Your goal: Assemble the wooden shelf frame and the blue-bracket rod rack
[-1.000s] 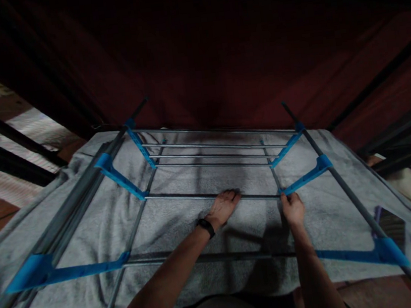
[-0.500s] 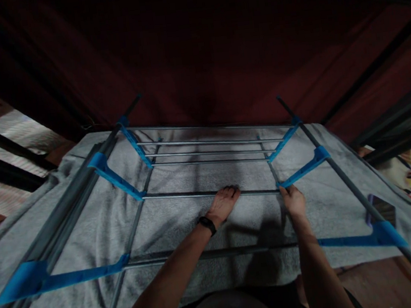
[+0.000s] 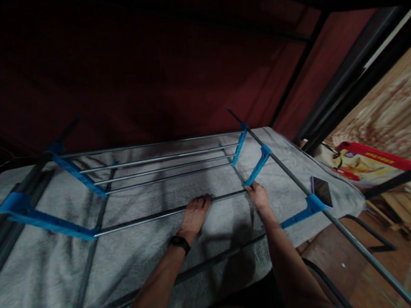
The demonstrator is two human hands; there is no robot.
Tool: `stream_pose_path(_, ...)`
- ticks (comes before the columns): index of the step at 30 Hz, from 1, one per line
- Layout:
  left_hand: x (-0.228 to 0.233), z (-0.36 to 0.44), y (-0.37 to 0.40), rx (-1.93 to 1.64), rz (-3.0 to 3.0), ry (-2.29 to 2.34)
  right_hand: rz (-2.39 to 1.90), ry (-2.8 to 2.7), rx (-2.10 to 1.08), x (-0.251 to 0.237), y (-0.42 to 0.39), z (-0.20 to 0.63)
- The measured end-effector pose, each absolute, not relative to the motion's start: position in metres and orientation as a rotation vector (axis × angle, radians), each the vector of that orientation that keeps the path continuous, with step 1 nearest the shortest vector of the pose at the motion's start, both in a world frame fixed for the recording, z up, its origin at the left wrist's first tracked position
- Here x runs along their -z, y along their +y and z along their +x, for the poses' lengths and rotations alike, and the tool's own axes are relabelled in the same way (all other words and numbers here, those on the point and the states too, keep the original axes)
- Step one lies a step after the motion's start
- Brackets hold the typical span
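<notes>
While the left hand [image 3: 195, 214] lies flat and released, palm down on the grey towel [image 3: 137, 242] with its fingertips reaching a metal rail [image 3: 160, 215] of the drying rack [image 3: 310, 196], the right hand [image 3: 258, 195] is clenched around the end of that same rail, just below a blue plastic bracket [image 3: 257, 166]. The towel is spread beneath both hands, under the rack's rails, and runs well past the right hand to the far edge, where a dark phone [image 3: 321, 191] rests on it beside the rack's outer tube. A black band [image 3: 179, 242] sits on the left wrist. The likeliest trouble seems to be a pinch: the right hand's fingers are close to the bracket's joint, and if the frame shifts or folds they could be caught. A tug on the towel could also slide the phone off toward the floor to the right.
</notes>
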State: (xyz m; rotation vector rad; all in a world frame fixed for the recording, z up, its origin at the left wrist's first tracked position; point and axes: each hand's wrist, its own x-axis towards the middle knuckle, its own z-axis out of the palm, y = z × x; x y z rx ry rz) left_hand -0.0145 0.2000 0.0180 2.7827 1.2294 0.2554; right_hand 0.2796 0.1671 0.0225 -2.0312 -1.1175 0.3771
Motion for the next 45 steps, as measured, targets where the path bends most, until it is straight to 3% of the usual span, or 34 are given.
stream_pose_path(14,-0.014,-0.017,0.206,-0.229,2.828,1.281,-1.783,-1.053,-0.368,0.005,0.145,0.265)
stream_pose_path(30,-0.008,-0.013,0.203,-0.284,2.880,1.266,-2.027,-1.206,-0.133,0.009,0.151,0.262)
stream_pose_path(45,-0.040,0.133,0.216,-0.305,2.699,0.837,-2.206,-1.252,-0.093,0.006,0.159,0.264)
